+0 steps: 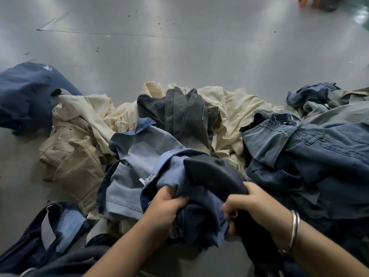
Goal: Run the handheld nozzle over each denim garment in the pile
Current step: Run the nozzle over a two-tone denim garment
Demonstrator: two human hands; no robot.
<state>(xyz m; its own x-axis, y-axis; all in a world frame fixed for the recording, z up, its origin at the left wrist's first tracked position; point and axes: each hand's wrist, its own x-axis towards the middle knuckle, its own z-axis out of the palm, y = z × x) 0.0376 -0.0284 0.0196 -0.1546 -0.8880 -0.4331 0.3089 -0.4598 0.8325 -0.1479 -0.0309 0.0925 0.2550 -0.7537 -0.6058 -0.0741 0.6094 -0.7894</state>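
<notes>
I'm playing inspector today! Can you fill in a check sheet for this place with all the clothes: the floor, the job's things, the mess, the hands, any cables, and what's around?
Surface: grey shiny floor with small dark specks.
Job's things: pile of denim garments; light blue jeans in front; no nozzle seen.
Clutter: cream clothes, tan trousers and a dark grey garment mixed into the pile.
Grips: left hand holds the dark blue garment; right hand holds a black piece; bangle on the right wrist.
Cables: nothing seen.
Surroundings: another person's hands at the top right edge.
</notes>
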